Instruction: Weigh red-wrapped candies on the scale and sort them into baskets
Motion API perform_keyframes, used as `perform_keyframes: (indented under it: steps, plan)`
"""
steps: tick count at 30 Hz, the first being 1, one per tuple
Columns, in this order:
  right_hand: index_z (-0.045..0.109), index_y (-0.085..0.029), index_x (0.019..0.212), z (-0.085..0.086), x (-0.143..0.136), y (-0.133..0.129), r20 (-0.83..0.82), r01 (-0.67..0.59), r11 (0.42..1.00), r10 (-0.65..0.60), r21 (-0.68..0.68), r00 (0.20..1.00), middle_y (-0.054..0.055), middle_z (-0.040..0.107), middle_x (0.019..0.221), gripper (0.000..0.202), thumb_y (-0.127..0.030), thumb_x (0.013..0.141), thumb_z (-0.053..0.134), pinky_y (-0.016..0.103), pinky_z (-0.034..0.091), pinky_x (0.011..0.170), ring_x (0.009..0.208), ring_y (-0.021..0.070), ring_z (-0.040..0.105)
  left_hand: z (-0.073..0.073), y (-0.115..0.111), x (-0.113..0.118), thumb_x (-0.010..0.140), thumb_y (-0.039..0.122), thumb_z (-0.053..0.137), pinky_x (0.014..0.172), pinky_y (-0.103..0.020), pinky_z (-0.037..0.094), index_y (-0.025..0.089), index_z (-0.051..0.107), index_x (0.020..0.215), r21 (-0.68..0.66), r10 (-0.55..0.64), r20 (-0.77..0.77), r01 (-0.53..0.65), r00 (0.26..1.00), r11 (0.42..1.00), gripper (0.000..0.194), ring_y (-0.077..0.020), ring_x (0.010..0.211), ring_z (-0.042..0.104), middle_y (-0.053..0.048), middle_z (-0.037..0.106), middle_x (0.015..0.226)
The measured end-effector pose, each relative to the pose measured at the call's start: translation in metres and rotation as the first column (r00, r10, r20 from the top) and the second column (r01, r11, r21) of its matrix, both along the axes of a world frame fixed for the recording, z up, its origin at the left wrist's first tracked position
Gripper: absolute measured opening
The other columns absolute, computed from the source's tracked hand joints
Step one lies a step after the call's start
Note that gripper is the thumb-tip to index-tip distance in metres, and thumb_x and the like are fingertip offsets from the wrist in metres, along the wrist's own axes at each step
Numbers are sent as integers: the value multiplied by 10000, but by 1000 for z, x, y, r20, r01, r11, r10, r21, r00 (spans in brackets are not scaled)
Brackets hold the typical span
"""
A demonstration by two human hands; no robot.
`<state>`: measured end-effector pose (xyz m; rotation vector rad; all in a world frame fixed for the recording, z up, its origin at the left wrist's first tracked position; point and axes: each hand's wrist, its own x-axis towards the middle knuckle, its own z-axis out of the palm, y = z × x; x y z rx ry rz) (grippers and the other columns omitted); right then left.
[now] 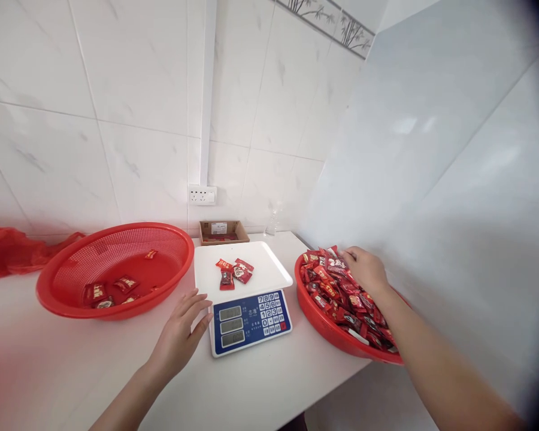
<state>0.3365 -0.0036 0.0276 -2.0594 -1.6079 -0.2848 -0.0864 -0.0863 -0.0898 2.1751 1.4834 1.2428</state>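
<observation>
A white and blue electronic scale stands in the middle of the white table, with three red wrapped candies on its white tray. My left hand rests flat on the table against the scale's left front corner, fingers apart, holding nothing. My right hand lies on top of a heap of red wrapped candies in a red basin to the right of the scale. Whether its fingers grip a candy is hidden.
A large red mesh basket with a few candies in it sits left of the scale. A red plastic bag lies at the far left. A small cardboard box and a wall socket are behind the scale.
</observation>
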Motion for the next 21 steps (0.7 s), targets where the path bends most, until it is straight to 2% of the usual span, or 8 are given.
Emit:
perform_keyframes:
  steps: [3,5,6,8,10,14,17,21]
  plan:
    - [655,-219,753,5,-27,-2,-143,-118,991,125,58,982,31,683,728,252,-395,799,481,276,372,623,684,186,581,10,-7,10,825,431,531,1019,-453,380,262,620,1042,-139,-10,231,44,973,989,288,-265,1214,480,-69,610,1190]
    - [648,-218,741,7,-57,-7,-227,-242,965,259,100,939,21,682,726,246,-401,787,490,281,392,649,700,185,590,20,-14,24,805,451,564,1016,-428,383,268,579,1107,-256,-11,474,149,880,955,353,-253,1187,502,-75,596,1198]
    - [643,-217,736,7,-76,-10,-261,-315,941,337,124,905,17,681,728,244,-405,783,495,282,401,659,706,185,592,26,-16,32,799,462,576,1014,-412,386,269,545,1150,-296,-12,618,246,786,923,402,-245,1186,501,-79,582,1211]
    - [633,-215,734,6,-119,-20,-318,-464,869,494,170,809,13,678,739,241,-410,786,503,280,416,670,718,181,595,38,-19,50,809,497,556,989,-398,409,295,430,1269,-323,48,861,472,507,820,518,-231,1193,494,-85,529,1270]
    - [625,-218,742,0,-163,-32,-385,-589,784,614,198,689,7,671,739,236,-412,803,506,274,430,660,711,173,595,48,-17,66,814,569,503,943,-419,443,317,396,1290,-316,199,947,635,251,705,549,-241,1206,477,-85,470,1327]
    - [616,-225,760,-24,-233,-48,-408,-743,608,776,280,481,13,650,749,205,-347,852,479,285,449,692,728,165,589,59,-8,79,818,638,418,858,-445,481,268,520,1190,-139,283,959,830,-24,541,534,-264,1155,509,-84,531,1258]
    - [627,-229,815,-43,-256,-47,-408,-765,558,811,321,420,29,659,834,170,-306,855,481,314,451,756,810,175,590,56,0,74,845,596,413,810,-419,498,235,572,1108,-98,326,940,834,-103,544,474,-236,1012,598,-63,626,1111]
    - [630,-237,897,-55,-258,-37,-596,-752,580,736,314,320,23,670,929,189,-382,820,533,330,457,808,869,180,609,47,8,62,868,499,460,734,-334,521,195,591,1042,-199,431,898,792,-89,578,375,-171,839,644,-44,673,941]
